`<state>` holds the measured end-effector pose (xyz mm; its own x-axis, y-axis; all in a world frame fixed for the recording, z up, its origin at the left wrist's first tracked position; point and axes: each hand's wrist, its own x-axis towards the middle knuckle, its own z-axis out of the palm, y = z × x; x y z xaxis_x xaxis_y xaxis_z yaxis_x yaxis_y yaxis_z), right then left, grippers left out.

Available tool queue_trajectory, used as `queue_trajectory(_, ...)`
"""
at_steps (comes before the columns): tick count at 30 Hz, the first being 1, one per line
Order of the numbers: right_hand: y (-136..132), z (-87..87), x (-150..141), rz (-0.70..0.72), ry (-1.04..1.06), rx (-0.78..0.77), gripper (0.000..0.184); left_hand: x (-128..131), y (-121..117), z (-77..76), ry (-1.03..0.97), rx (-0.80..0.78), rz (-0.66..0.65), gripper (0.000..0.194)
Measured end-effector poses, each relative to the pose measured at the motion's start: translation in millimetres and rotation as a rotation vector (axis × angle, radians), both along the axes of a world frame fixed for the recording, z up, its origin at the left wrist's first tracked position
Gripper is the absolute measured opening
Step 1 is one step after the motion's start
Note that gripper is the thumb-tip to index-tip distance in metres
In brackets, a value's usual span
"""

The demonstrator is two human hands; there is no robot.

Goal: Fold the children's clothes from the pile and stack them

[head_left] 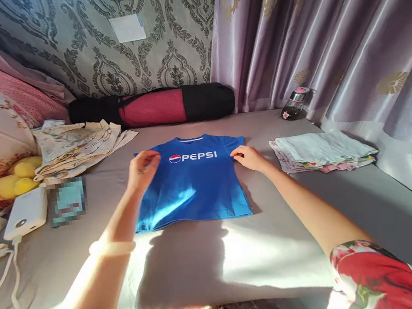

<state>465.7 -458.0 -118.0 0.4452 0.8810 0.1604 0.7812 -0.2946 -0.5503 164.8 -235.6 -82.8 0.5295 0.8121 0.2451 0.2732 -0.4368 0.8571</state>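
Observation:
A blue short-sleeved T-shirt point(195, 188) with a white PEPSI print lies spread flat on the grey bed, its collar facing away from me. My left hand point(143, 170) is over the shirt's left sleeve and side, its fingers loosely bent and slightly blurred; no cloth shows bunched in it. At the opposite side, my right hand point(249, 158) pinches the shirt's edge just below the right sleeve. A pale band circles my left wrist.
Folded cloths point(325, 147) are stacked at the right, with a dark bottle point(293, 103) behind them. Patterned cloths point(77, 145) lie left, near a white power bank point(26, 211) with cables. A black and red rolled bag point(151, 108) rests against the wall.

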Motion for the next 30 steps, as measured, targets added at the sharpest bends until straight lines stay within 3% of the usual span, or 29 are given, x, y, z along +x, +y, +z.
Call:
queue_trajectory(2, -0.4, -7.4, 0.3, 0.040, -0.034, -0.005, 0.026, 11.7, -57.2, 7.2, 0.068, 0.089, -0.248, 0.030)
queue_trajectory(5, -1.1, -17.6, 1.6, 0.109, -0.078, 0.016, 0.028, 27.7, -137.4, 5.9, 0.252, 0.111, -0.593, 0.025)
queue_trajectory(7, -3.3, -22.6, 2.7, 0.136, -0.097, 0.036, 0.027, 35.8, -176.3, -0.8, 0.342, 0.190, -0.731, 0.022)
queue_trajectory(9, -6.1, -26.0, 3.2, 0.147, -0.109, 0.055, 0.028, 41.5, -200.8, -8.0, 0.454, 0.342, -0.732, 0.021)
queue_trajectory(13, -9.5, -27.7, 0.5, 0.145, -0.160, 0.066, 0.030, 45.9, -220.1, -13.9, 0.585, 0.475, -0.613, 0.023)
queue_trajectory(19, -8.7, -24.2, -3.6, 0.121, -0.232, -0.021, 0.032, 47.7, -231.7, -14.3, 0.670, 0.607, -0.582, 0.026)
queue_trajectory(24, -6.3, -23.8, -4.8, 0.107, -0.274, -0.063, 0.033, 51.4, -234.9, -17.8, 0.675, 0.612, -0.552, 0.027)
queue_trajectory(30, -4.9, -21.9, -10.9, 0.091, -0.365, -0.086, 0.036, 50.7, -236.2, -11.9, 0.613, 0.541, -0.538, 0.027)
